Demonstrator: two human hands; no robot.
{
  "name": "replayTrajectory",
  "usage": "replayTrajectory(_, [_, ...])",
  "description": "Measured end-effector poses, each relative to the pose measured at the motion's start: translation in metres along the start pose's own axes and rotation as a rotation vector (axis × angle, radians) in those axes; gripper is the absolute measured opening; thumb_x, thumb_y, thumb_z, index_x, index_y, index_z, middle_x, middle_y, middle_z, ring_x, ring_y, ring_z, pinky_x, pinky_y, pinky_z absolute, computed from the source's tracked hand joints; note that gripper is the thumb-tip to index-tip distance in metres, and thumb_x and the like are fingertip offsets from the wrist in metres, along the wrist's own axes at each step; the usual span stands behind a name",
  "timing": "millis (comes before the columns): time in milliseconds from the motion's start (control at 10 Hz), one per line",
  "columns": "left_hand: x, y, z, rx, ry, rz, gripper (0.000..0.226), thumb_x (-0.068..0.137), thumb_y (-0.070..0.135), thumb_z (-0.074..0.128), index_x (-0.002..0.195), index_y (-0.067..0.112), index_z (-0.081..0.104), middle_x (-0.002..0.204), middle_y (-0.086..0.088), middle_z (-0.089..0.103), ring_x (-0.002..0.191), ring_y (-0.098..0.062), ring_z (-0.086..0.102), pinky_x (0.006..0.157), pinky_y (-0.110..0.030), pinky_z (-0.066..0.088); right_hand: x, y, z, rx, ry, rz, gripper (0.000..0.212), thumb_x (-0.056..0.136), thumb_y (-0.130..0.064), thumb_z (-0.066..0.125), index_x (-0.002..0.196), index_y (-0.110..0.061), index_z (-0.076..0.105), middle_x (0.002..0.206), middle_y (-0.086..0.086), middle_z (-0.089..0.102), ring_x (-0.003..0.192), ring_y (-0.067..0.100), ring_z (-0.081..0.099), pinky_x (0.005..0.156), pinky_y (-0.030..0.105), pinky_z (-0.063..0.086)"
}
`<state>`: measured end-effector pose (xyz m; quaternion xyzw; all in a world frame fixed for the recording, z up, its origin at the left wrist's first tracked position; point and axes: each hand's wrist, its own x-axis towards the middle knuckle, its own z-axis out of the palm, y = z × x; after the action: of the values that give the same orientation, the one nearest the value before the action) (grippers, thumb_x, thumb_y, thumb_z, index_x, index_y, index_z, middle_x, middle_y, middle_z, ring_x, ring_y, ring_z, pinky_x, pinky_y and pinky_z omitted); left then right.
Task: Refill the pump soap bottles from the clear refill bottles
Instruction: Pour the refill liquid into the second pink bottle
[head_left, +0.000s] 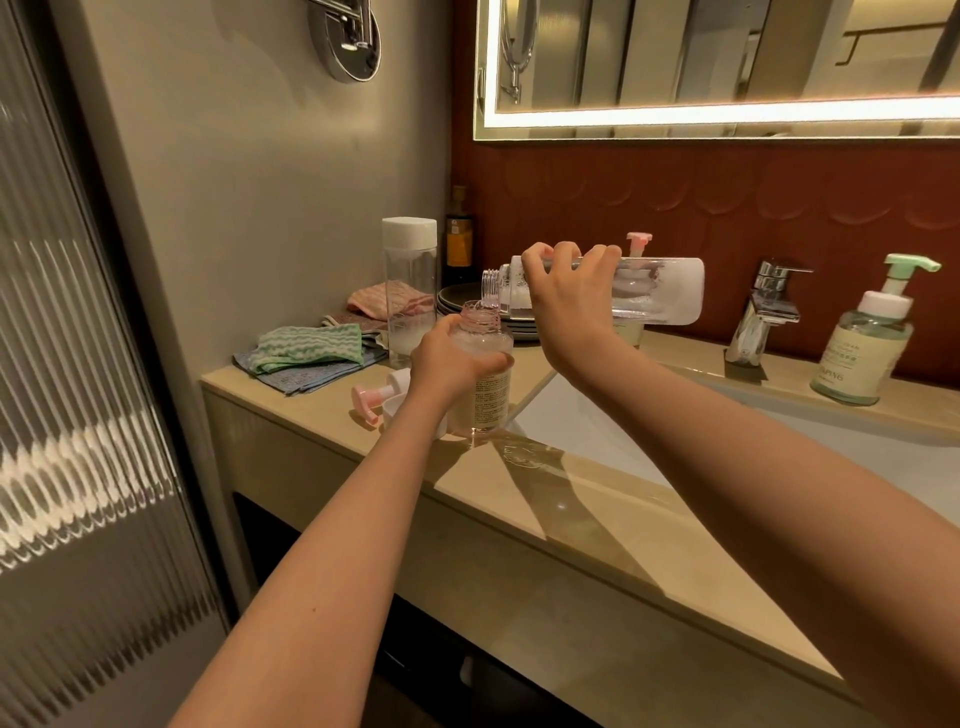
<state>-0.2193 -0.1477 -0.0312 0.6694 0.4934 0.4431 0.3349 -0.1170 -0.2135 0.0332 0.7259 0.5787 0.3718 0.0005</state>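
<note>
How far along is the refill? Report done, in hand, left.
Done: the pink pump is off, lying on the counter. In hand: the left hand grips the open bottle; the right hand tips a refill bottle over its neck. Left: refit the pump; the green pump bottle still has its pump on.

The beige stone counter carries a chrome faucet at its back edge, and a green pump bottle stands just right of it. Left of the faucet, toward the front, an open pink bottle stands upright, with a pink pump head lying just beyond it. Farther left of the faucet are stacked dark plates, a white-capped tall clear bottle, a dark bottle in the back corner, and folded cloths.
</note>
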Motion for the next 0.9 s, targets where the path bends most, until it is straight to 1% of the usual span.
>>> replayTrajectory(200, [0.0014, -0.0002, 0.0004, 0.007, -0.001, -0.010, 0.085, 0.070, 0.032, 0.079, 0.141, 0.016, 0.034, 0.138, -0.008, 0.045, 0.127, -0.028, 0.041, 0.100, -0.041, 0.043, -0.0007, -0.0007, -0.0002, -0.007, 0.000, -0.001, 0.066, 0.085, -0.017, 0.059, 0.138, -0.002, 0.021, 0.129, 0.020, 0.038, 0.113, 0.036, 0.041, 0.100, 0.048, 0.030])
replayTrajectory(900, [0.0049, -0.0040, 0.0010, -0.007, -0.005, 0.005, 0.087, 0.069, 0.032, 0.080, 0.141, 0.015, 0.034, 0.138, -0.008, 0.046, 0.126, -0.028, 0.042, 0.101, -0.041, 0.042, 0.0011, -0.0016, 0.0036, -0.012, 0.024, 0.006, 0.067, 0.085, -0.018, 0.061, 0.137, -0.003, 0.022, 0.129, 0.021, 0.038, 0.114, 0.036, 0.041, 0.100, 0.048, 0.030])
